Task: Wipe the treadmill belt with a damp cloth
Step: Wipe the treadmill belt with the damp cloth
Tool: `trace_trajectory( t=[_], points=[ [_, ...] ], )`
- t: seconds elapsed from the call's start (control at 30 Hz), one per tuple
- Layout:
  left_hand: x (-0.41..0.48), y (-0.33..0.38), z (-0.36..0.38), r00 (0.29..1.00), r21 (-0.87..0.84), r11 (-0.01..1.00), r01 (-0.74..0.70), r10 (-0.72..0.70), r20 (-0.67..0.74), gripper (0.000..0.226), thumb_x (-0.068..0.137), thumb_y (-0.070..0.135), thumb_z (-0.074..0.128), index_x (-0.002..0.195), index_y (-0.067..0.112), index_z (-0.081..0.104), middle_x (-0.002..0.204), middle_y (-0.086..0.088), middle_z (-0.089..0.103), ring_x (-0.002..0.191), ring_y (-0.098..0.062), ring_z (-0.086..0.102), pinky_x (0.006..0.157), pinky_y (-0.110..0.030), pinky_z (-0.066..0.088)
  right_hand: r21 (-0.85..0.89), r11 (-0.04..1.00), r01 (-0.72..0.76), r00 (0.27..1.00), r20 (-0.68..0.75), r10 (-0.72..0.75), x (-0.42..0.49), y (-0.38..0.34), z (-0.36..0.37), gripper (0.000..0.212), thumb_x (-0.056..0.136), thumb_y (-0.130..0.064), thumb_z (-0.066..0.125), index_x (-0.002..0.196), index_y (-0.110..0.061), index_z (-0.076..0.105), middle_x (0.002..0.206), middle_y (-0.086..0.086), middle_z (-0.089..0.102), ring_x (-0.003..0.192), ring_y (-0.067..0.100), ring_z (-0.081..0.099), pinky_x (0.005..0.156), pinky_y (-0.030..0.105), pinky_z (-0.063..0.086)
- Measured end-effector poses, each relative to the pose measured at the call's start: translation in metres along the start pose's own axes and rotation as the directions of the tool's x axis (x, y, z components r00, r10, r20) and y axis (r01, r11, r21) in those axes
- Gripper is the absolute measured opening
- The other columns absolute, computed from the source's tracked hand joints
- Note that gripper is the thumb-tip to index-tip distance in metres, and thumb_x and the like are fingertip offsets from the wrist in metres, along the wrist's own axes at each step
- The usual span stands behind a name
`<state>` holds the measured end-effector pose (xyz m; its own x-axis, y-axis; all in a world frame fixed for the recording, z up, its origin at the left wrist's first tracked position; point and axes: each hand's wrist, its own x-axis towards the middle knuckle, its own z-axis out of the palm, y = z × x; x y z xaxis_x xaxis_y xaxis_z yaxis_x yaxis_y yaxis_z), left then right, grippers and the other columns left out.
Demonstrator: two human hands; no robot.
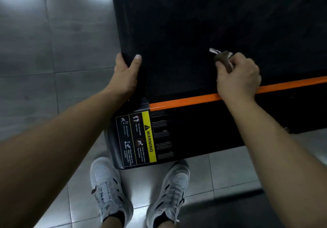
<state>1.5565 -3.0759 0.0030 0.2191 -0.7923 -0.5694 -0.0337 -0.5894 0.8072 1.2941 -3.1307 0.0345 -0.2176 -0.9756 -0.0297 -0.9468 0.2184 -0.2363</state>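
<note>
Right hand (238,75) clenches a brown cloth (223,58) on the near belt (194,24), left hand (126,72) grips its edge; most of the belt seems not wiped yet.

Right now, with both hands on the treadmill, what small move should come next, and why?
Probably sweep the right hand with its bunched cloth sideways across the belt. The cloth already sits low on the belt near the orange strip, and the left hand grips the belt's left edge, seemingly steadying it.

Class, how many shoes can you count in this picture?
2. The left shoe and the right shoe stand on the floor tiles, just before the treadmill's end.
</note>
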Motion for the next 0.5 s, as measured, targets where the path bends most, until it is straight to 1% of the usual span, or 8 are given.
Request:
trace_trajectory(
  t=[0.07, 0.17, 0.23, 0.27, 0.3, 0.4, 0.43, 0.5],
  points=[
    [0.003, -0.002, 0.0, 1.0, -0.004, 1.0, 0.016, -0.016, 0.001, 0.055, 0.109, 0.042, 0.042, 0.155, 0.018, 0.023, 0.148, -0.004, 0.045, 0.127, -0.017, 0.05, 0.094, -0.023, 0.045, 0.057, 0.998, -0.037, 0.999, -0.006, 0.037, -0.017, -0.021, 0.007, 0.029, 0.093, -0.047, 0.056, 0.105, -0.021, 0.061, 0.108, 0.008, 0.062, 0.106, 0.031, 0.056, 0.09, 0.045, 0.043],
    [0.003, -0.003, -0.003, 1.0, 0.005, 1.0, 0.016, -0.016, 0.004, 0.053, 0.11, 0.041, 0.037, 0.155, 0.018, 0.022, 0.141, 0.0, 0.048, 0.113, -0.007, 0.054, 0.074, -0.008, 0.045, 0.126, 0.99, 0.062, 0.997, 0.028, -0.066, -0.047, -0.061, 0.018, 0.027, 0.093, -0.045, 0.057, 0.107, -0.021, 0.063, 0.105, 0.008, 0.062, 0.102, 0.03, 0.057, 0.085, 0.04, 0.041],
    [0.0, -0.001, -0.007, 0.999, -0.051, 0.998, 0.036, -0.037, -0.01, 0.056, 0.108, 0.05, 0.038, 0.155, 0.02, 0.029, 0.138, 0.002, 0.052, 0.112, -0.006, 0.058, 0.087, -0.014, 0.051, 0.167, 0.974, 0.155, 0.984, 0.059, -0.167, -0.068, -0.089, 0.023, 0.027, 0.094, -0.044, 0.057, 0.108, -0.022, 0.063, 0.102, 0.006, 0.062, 0.099, 0.028, 0.057, 0.084, 0.039, 0.041],
    [-0.001, 0.0, -0.01, 0.997, -0.088, 0.994, 0.067, -0.069, -0.024, 0.061, 0.103, 0.058, 0.04, 0.152, 0.022, 0.036, 0.138, 0.001, 0.057, 0.116, -0.011, 0.06, 0.098, -0.026, 0.052, 0.186, 0.963, 0.193, 0.975, 0.078, -0.21, -0.078, -0.102, 0.024, 0.027, 0.095, -0.044, 0.056, 0.109, -0.022, 0.063, 0.102, 0.006, 0.062, 0.099, 0.027, 0.057, 0.084, 0.04, 0.042],
    [-0.004, 0.001, -0.014, 0.992, -0.141, 0.984, 0.105, -0.113, -0.05, 0.064, 0.098, 0.064, 0.042, 0.147, 0.022, 0.046, 0.134, -0.001, 0.063, 0.117, -0.016, 0.063, 0.101, -0.035, 0.052, 0.204, 0.953, 0.222, 0.965, 0.097, -0.245, -0.086, -0.113, 0.025, 0.027, 0.095, -0.044, 0.055, 0.111, -0.023, 0.063, 0.103, 0.005, 0.062, 0.099, 0.026, 0.057, 0.085, 0.04, 0.042],
    [-0.015, 0.005, -0.029, 0.977, -0.303, 0.934, 0.187, -0.209, -0.041, 0.041, 0.107, 0.05, 0.04, 0.121, 0.018, 0.062, 0.105, 0.002, 0.072, 0.095, -0.012, 0.071, 0.078, -0.028, 0.059, 0.247, 0.917, 0.313, 0.929, 0.122, -0.349, -0.103, -0.136, 0.026, 0.027, 0.095, -0.043, 0.056, 0.112, -0.023, 0.063, 0.101, 0.003, 0.063, 0.097, 0.024, 0.058, 0.085, 0.039, 0.042],
    [-0.019, 0.007, -0.034, 0.976, -0.3, 0.934, 0.196, -0.217, -0.037, 0.038, 0.109, 0.047, 0.039, 0.12, 0.019, 0.061, 0.104, 0.002, 0.071, 0.093, -0.011, 0.071, 0.08, -0.029, 0.059, 0.247, 0.904, 0.35, 0.912, 0.13, -0.388, -0.105, -0.14, 0.026, 0.026, 0.094, -0.043, 0.057, 0.111, -0.024, 0.063, 0.1, 0.002, 0.063, 0.097, 0.024, 0.058, 0.084, 0.039, 0.042],
    [-0.029, 0.008, -0.045, 0.979, -0.224, 0.956, 0.188, -0.2, -0.035, 0.042, 0.109, 0.048, 0.036, 0.131, 0.017, 0.056, 0.115, -0.003, 0.068, 0.106, -0.016, 0.068, 0.098, -0.039, 0.055, 0.276, 0.895, 0.352, 0.896, 0.177, -0.407, -0.104, -0.142, 0.024, 0.022, 0.092, -0.044, 0.061, 0.103, -0.025, 0.065, 0.096, 0.0, 0.062, 0.093, 0.023, 0.059, 0.079, 0.037, 0.042]
  ],
)
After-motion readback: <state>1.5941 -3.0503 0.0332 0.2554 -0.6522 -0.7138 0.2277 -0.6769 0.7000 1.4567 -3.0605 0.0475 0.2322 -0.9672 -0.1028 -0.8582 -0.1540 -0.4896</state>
